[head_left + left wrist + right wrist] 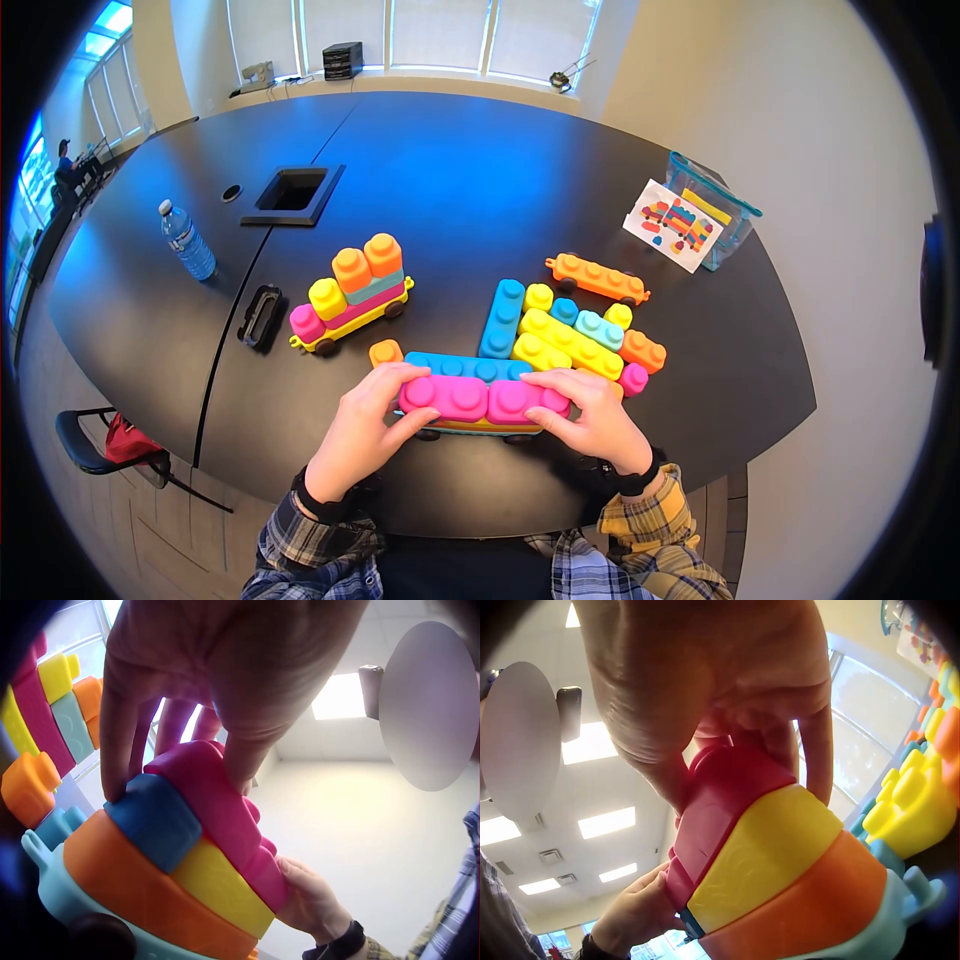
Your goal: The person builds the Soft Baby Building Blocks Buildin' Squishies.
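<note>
Two pink building blocks (455, 398) lie side by side on top of a stacked toy train car. My left hand (372, 415) grips the left end, its thumb on the near side and its fingers over the far side. My right hand (592, 412) holds the right end the same way. Beneath the pink pair, the left wrist view shows a blue block (154, 817), a yellow block (225, 881) and a long orange block (142, 881). A light-blue wheeled base (874, 934) carries the stack. A long blue block (440, 366) shows just behind the car.
At left stands a yellow train car (355, 318) loaded with blocks. Several loose blocks (570, 340) and an orange wheeled base (598, 278) lie at right. Farther out are a picture card (672, 225), a clear bin (735, 225), a water bottle (188, 242) and a black case (262, 317).
</note>
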A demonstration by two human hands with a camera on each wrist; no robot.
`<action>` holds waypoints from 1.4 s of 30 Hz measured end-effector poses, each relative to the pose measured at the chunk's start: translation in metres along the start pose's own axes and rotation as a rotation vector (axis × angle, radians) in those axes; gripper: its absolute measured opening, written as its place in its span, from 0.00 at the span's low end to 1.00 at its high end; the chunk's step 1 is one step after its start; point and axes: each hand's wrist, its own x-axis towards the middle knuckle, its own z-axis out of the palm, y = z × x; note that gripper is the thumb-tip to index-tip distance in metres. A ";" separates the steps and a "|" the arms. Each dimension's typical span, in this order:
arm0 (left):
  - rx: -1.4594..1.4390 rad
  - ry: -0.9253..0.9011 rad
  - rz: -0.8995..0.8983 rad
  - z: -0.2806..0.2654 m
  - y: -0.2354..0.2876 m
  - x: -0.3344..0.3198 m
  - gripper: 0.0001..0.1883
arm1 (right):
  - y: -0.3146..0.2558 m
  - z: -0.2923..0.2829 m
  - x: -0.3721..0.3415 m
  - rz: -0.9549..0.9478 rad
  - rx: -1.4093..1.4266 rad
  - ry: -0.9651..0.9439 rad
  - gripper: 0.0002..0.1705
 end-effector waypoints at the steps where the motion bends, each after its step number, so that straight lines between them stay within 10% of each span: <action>1: -0.017 -0.004 -0.013 0.000 0.001 0.000 0.23 | 0.000 0.001 0.000 0.000 0.000 -0.001 0.22; 13: -0.022 0.010 0.008 0.000 -0.004 -0.001 0.22 | 0.018 -0.033 0.025 -0.042 0.092 -0.187 0.25; 23: 0.057 0.026 0.019 0.002 -0.006 -0.003 0.23 | 0.095 -0.012 0.147 -0.207 -0.842 -0.297 0.14; 32: 0.073 0.040 0.015 0.004 -0.005 -0.005 0.22 | 0.107 0.009 0.165 -0.158 -0.871 -0.354 0.07; 42: 0.105 0.058 0.110 0.002 -0.009 -0.001 0.23 | 0.038 -0.055 0.109 -0.212 -0.412 0.166 0.13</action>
